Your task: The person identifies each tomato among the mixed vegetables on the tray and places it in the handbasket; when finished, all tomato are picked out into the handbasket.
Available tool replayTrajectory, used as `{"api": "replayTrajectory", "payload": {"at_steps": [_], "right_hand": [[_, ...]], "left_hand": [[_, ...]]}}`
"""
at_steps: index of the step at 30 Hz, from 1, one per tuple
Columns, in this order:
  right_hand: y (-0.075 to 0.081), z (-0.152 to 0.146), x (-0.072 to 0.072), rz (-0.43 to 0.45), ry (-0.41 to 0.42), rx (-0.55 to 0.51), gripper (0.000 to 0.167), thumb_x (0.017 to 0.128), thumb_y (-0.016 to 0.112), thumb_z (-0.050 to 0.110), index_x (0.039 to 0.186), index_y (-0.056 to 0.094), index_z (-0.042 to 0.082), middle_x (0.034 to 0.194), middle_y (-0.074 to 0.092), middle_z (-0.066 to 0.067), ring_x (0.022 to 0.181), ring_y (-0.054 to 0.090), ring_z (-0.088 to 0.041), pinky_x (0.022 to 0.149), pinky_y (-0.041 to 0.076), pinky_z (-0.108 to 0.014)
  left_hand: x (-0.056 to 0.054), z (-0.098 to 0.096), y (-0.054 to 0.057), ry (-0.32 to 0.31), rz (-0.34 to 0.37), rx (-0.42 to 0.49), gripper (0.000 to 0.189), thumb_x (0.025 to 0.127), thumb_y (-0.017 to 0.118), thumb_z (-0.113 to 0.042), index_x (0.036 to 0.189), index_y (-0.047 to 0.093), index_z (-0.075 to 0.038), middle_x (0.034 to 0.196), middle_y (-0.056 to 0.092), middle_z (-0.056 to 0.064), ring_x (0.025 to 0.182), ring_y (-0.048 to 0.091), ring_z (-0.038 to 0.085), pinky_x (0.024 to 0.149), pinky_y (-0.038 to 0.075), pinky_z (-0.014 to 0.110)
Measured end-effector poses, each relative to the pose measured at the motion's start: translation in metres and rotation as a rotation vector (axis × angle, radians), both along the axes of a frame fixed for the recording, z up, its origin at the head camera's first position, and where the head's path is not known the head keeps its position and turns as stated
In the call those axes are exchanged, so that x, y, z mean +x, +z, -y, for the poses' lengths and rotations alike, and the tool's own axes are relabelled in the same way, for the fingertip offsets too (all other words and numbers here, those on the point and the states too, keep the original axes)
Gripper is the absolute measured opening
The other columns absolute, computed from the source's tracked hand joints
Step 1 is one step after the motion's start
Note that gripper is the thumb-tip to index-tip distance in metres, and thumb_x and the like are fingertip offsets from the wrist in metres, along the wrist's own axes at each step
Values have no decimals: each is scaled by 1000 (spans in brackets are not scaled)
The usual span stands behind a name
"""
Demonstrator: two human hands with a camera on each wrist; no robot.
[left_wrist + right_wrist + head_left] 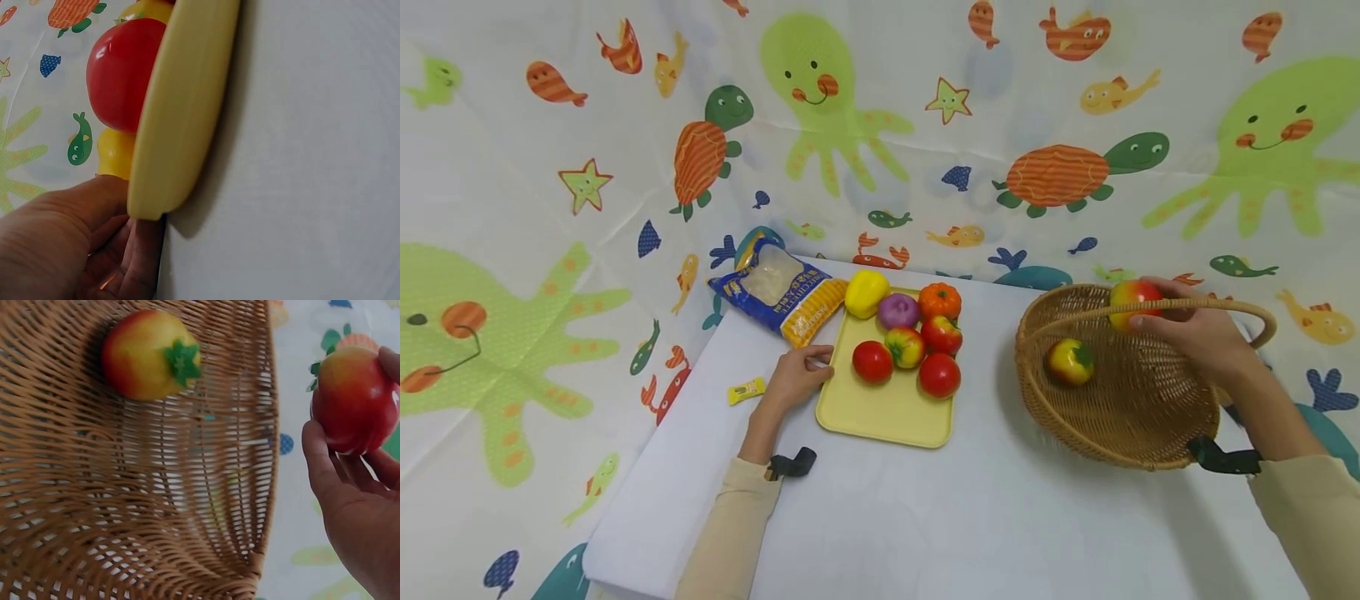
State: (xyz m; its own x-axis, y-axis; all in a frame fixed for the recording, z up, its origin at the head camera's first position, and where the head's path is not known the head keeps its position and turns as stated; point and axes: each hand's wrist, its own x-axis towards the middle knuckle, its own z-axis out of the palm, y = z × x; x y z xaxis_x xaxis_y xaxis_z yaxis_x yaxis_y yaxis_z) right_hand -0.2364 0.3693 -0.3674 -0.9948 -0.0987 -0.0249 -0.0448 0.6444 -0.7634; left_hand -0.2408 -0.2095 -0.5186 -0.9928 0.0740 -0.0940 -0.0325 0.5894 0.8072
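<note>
My left hand [797,377] pinches the left edge of a yellow tray [883,423]; in the left wrist view, the thumb is above the rim and the fingers below. On the tray lie red toy tomatoes [872,362], red-and-yellow toy fruits [905,347], a purple onion [898,312], an orange pumpkin [940,301] and a yellow bell pepper [867,293]. Over the far side of a wicker basket [1150,408], my right hand [1202,333] grips a red-and-yellow toy fruit [353,403], near the handle. Another such fruit [150,356], green-topped, sits inside the basket.
A blue-and-yellow pasta bag [782,287] lies behind the tray's left corner. Left of my left hand is a small yellow packet [747,391]. The basket's arched handle [1210,305] spans its opening. A sea-animal printed curtain [925,150] hangs behind the white table [1000,517].
</note>
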Motion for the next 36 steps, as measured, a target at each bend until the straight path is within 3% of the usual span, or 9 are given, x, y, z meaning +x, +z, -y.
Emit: {"api": "replayTrajectory", "payload": {"at_steps": [7, 11, 15, 17, 22, 24, 31, 36], "right_hand": [[-6, -8, -16, -37, -8, -13, 68, 93, 71, 25, 151, 39, 9, 134, 42, -4, 104, 45, -12, 75, 43, -11], [-17, -8, -24, 8, -7, 15, 70, 93, 70, 31, 151, 38, 10, 131, 46, -5, 105, 46, -14, 79, 40, -16], [-28, -4, -30, 86, 28, 28, 74, 94, 68, 38, 153, 34, 10, 133, 46, -13, 112, 44, -22, 89, 39, -32], [-32, -1, -32, 96, 58, 47, 76, 94, 67, 39, 154, 33, 8, 134, 46, -15, 113, 43, -24, 90, 39, -30], [-39, 6, -36, 153, 86, 130, 87, 92, 65, 50, 156, 27, 7, 137, 43, -27, 120, 39, -42, 100, 39, -53], [-42, 7, -37, 187, 86, 139, 91, 90, 65, 54, 156, 25, 6, 140, 39, -30, 124, 35, -49, 101, 28, -69], [-51, 10, -40, 190, 91, 79, 82, 90, 67, 51, 151, 35, 6, 138, 45, -24, 121, 42, -38, 103, 33, -56], [-54, 10, -42, 201, 87, 110, 79, 89, 67, 53, 146, 41, 4, 134, 48, -25, 117, 44, -38, 103, 34, -57]], "left_hand": [[2, -2, 1, 1, -14, 14, 42, 89, 71, -18, 130, 66, -11, 107, 68, 3, 86, 67, 16, 74, 55, 34], [2, -1, 1, -8, -15, 30, 43, 89, 71, -17, 130, 65, -9, 107, 68, 4, 87, 67, 16, 75, 55, 33], [2, -1, 0, -9, -15, 34, 43, 89, 71, -16, 131, 65, -9, 108, 69, 4, 87, 67, 17, 75, 55, 34], [2, 0, 0, -10, -16, 30, 43, 89, 71, -17, 131, 65, -9, 108, 68, 5, 87, 67, 17, 76, 55, 34], [2, -1, 1, -8, -16, 28, 43, 89, 71, -18, 130, 65, -10, 108, 68, 4, 87, 67, 16, 76, 55, 34], [2, -2, 2, -11, -17, 31, 43, 88, 71, -17, 130, 65, -9, 108, 68, 4, 87, 67, 16, 76, 55, 34], [2, -2, 2, -7, -16, 26, 42, 88, 71, -18, 130, 66, -10, 108, 68, 4, 86, 67, 16, 75, 55, 34], [2, -1, 1, 3, -24, 17, 42, 88, 71, -18, 129, 67, -11, 106, 68, 3, 85, 67, 16, 74, 55, 34]]}}
